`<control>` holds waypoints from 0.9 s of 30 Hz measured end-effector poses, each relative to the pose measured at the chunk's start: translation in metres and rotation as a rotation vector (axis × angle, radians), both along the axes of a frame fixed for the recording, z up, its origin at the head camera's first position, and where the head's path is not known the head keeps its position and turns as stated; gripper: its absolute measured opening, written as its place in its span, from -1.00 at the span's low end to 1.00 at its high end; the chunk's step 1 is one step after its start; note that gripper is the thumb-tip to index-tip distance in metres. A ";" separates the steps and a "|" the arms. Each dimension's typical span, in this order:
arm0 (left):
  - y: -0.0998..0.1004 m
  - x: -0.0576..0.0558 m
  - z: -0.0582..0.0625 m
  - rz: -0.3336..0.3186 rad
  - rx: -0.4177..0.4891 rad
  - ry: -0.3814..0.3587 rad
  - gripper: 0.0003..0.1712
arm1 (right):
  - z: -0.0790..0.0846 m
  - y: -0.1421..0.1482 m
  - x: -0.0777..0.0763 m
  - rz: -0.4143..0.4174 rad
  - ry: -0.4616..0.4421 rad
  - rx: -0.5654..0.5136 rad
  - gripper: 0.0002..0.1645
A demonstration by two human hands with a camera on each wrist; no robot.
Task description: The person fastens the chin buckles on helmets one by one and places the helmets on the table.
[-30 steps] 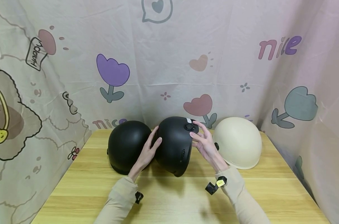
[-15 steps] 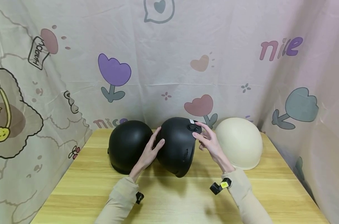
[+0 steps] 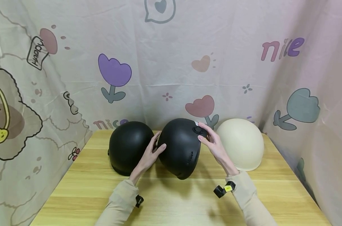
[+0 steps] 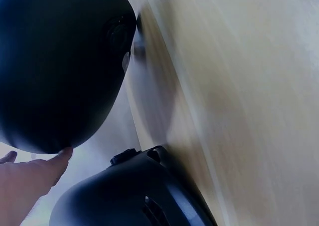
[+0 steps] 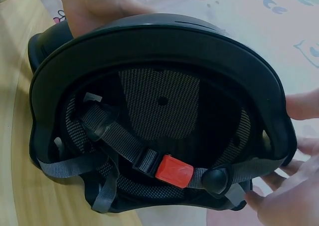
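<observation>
Both hands hold a matte black helmet [image 3: 178, 150] tilted over the table, its shell toward the head camera. My left hand [image 3: 149, 157] grips its left side, thumb on the shell and fingers behind. At its upper right rim, beside a round black vent, my right hand [image 3: 216, 147] pinches the edge between thumb and fingers. The right wrist view looks into the helmet, onto its mesh lining [image 5: 159, 104], grey straps [image 5: 117, 138] and a red buckle [image 5: 174, 171]. Close on the left stands a second black helmet [image 3: 129, 147], partly behind my left hand.
A cream helmet [image 3: 241, 144] stands at the right, just behind my right hand. All is on a light wooden table [image 3: 171, 207], backed by a printed cloth [image 3: 165, 56] that also hangs along both sides. Each sleeve carries a small black wrist camera [image 3: 224, 189].
The held helmet has turned slightly, its right rim swinging to the right. My right hand has moved right with that rim; my left hand keeps nearly the same place.
</observation>
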State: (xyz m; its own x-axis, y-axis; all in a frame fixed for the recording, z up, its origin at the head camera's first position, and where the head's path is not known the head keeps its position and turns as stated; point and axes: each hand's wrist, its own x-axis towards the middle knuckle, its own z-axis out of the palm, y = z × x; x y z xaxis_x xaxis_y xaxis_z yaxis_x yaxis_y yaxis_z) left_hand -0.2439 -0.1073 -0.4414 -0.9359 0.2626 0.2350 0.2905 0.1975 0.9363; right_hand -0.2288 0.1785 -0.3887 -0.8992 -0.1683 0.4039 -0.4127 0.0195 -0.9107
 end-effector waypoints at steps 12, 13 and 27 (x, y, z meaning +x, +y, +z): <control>-0.007 -0.003 -0.011 -0.087 0.074 -0.022 -0.07 | -0.001 0.004 0.002 -0.038 0.006 -0.006 -0.41; -0.008 -0.003 -0.011 -0.092 0.082 -0.028 -0.06 | -0.001 0.004 0.003 -0.050 0.001 0.001 -0.41; -0.018 0.000 -0.022 -0.208 0.012 -0.255 0.31 | -0.005 0.010 0.008 -0.119 -0.098 0.012 -0.39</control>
State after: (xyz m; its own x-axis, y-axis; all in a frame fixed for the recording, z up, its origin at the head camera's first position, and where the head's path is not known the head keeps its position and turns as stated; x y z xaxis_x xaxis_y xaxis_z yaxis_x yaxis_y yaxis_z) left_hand -0.2442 -0.1249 -0.4637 -0.8916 0.4528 0.0043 0.0796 0.1473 0.9859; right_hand -0.2209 0.1883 -0.3940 -0.9480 -0.0627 0.3122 -0.3164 0.0745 -0.9457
